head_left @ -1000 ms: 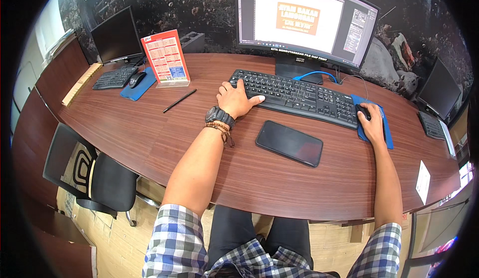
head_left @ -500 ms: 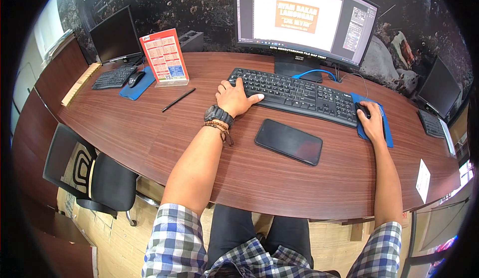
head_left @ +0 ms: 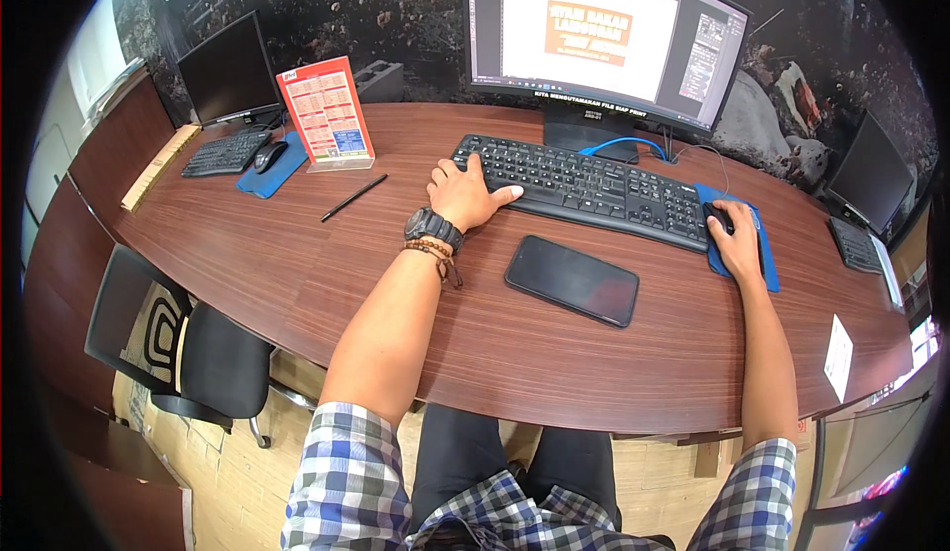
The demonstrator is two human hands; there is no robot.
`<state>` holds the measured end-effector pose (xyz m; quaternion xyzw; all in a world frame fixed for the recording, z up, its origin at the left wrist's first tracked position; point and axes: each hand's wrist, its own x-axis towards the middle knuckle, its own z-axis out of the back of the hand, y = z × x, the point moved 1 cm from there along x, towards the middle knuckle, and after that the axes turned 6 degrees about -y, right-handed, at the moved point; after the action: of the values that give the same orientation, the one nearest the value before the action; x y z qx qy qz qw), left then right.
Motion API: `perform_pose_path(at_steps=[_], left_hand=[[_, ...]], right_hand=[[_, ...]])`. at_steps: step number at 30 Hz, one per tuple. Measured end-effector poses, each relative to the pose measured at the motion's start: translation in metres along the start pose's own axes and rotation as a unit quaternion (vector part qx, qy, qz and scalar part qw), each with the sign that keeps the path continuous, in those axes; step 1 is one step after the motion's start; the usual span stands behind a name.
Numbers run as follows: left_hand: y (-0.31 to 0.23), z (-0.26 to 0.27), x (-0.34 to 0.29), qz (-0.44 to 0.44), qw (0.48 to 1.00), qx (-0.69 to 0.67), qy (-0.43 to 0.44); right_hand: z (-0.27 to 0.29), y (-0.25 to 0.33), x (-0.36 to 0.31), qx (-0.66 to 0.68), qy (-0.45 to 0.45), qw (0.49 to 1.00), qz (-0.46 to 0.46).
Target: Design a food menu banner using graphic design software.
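My left hand (head_left: pixel 462 193) rests on the left end of a black keyboard (head_left: pixel 594 193), fingers spread over the keys and thumb stretched out along its near edge. A black watch (head_left: pixel 431 226) and beaded bracelets (head_left: pixel 432 250) circle that wrist. Over at the keyboard's right end, my right hand (head_left: pixel 737 241) is curved around a black computer mouse (head_left: pixel 719 218) on a blue mouse pad (head_left: pixel 771 272). Behind the keyboard stands a large curved monitor (head_left: pixel 663 32), showing an orange sign design on a white page. A dark-screened phone (head_left: pixel 572 280) lies between my forearms.
A black pen (head_left: pixel 353 198) and a red-and-white card in a clear stand (head_left: pixel 327 116) are on the brown desk (head_left: pixel 594 378) to the left. Farther left are another monitor (head_left: pixel 229 68), keyboard (head_left: pixel 226 153) and mouse (head_left: pixel 269 156). A white paper (head_left: pixel 839 357) lies far right; an office chair (head_left: pixel 226 361) stands at left.
The lower lettering of the orange design on the monitor looks different from before. Both hands stay in place on the keyboard and the mouse.
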<state>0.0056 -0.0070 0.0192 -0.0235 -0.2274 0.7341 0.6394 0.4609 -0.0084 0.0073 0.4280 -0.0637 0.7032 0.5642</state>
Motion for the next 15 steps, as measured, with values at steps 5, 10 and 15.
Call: perform_pose_path(at_steps=[5,10,15], left_hand=[[0.0004,0.0015,0.0006,-0.003,1.000,0.016,0.000],[-0.0009,0.0013,0.0004,-0.001,1.000,0.013,0.004],[0.0004,0.0000,0.0011,0.000,1.000,0.007,0.001]], right_hand=[[0.0000,0.0022,0.0001,0.002,-0.002,1.000,-0.002],[-0.0009,-0.0021,0.0000,0.000,-0.003,1.000,0.005],[-0.0014,-0.0018,0.0006,-0.014,-0.011,1.000,0.006]])
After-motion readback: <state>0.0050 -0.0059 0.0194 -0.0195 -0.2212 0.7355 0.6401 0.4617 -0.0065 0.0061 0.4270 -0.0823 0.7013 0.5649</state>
